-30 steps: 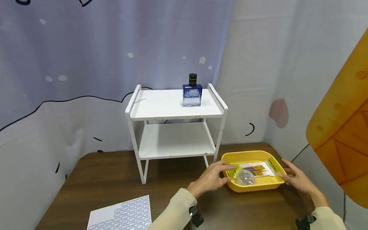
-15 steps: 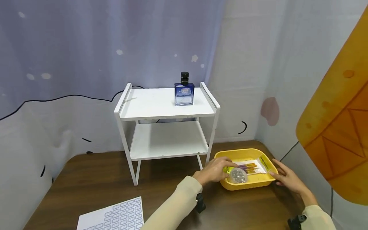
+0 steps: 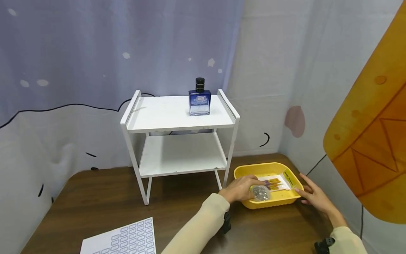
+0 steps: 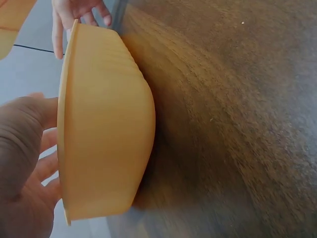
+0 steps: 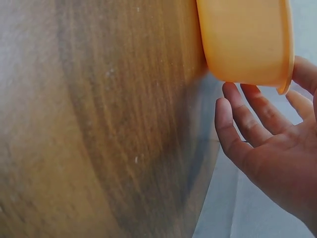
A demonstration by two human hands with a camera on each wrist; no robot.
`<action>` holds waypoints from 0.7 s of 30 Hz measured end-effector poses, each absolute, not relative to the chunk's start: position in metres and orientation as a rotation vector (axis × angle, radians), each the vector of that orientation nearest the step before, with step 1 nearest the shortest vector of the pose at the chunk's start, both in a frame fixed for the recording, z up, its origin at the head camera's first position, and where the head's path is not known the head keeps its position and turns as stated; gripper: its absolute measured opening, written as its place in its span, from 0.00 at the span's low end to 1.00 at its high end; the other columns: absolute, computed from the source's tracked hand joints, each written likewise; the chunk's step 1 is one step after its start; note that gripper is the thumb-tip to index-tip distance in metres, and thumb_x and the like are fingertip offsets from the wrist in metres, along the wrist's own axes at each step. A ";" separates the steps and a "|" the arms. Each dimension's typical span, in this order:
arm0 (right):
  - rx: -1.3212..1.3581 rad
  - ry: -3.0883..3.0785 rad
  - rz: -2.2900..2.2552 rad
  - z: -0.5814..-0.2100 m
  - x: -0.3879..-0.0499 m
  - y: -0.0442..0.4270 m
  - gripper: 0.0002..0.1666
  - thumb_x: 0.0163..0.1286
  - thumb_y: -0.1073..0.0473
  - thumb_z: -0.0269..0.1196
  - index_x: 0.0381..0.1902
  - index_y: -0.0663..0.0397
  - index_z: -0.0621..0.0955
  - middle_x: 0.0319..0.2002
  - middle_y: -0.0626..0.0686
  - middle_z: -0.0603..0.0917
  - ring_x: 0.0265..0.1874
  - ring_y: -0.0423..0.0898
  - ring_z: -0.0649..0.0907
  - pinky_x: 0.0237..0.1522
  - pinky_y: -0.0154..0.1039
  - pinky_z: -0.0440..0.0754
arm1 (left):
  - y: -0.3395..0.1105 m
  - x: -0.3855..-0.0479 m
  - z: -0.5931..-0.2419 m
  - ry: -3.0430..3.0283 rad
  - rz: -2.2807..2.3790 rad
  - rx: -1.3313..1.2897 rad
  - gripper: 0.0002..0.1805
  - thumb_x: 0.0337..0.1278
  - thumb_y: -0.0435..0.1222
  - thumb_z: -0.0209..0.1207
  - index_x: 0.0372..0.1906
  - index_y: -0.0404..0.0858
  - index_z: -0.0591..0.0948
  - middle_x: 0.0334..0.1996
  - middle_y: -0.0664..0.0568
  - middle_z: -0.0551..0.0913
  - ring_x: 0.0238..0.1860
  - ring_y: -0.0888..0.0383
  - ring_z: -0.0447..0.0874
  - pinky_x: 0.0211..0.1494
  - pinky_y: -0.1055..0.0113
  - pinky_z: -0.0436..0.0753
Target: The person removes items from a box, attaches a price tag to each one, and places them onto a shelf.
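Edges and room: the yellow rectangular plastic tray [image 3: 269, 203] is lying near the right edge of the brown wooden table [image 3: 104, 197], just beside the white 2-tier shelf [image 3: 168, 114]. Brown wood is stretching between the tray and the white sheet printed with a grid [image 3: 133, 238].

Change: compared with 1.0 s ago, the left hand [image 3: 239, 188] is reaching farther over the tray's left rim, largely hiding a yellow-green packet.

Grip: its thumb and fingers are curving inside the rim beside the clear round container of silvery pieces [image 3: 262, 193]; whether they are pinching anything cannot be told. The right hand [image 3: 314, 198] is spreading loosely at the opposite end, its thumb lying over the rim and its fingers outside the wall.
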State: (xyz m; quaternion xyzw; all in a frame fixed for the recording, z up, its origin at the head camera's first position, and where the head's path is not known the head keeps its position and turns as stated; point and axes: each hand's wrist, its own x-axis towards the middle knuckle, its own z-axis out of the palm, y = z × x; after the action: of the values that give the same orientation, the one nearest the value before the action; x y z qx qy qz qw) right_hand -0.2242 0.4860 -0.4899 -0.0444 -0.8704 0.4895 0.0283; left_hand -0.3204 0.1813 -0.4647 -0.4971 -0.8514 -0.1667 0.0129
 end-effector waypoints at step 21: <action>-0.229 -2.709 1.515 -0.489 -0.224 0.484 0.47 0.75 0.58 0.58 0.80 0.60 0.44 0.66 0.81 0.65 0.46 0.47 0.83 0.40 0.42 0.87 | 0.195 -0.330 -0.467 -2.723 -0.547 -1.586 0.33 0.50 0.40 0.74 0.65 0.58 0.79 0.62 0.58 0.80 0.63 0.62 0.77 0.66 0.71 0.74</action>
State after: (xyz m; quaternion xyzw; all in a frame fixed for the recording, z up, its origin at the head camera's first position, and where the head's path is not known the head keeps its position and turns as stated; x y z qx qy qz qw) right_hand -0.2237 0.4838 -0.4885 -0.0737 -0.8703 0.4868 0.0149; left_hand -0.3301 0.1951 -0.4667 -0.4956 -0.8511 -0.1709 -0.0282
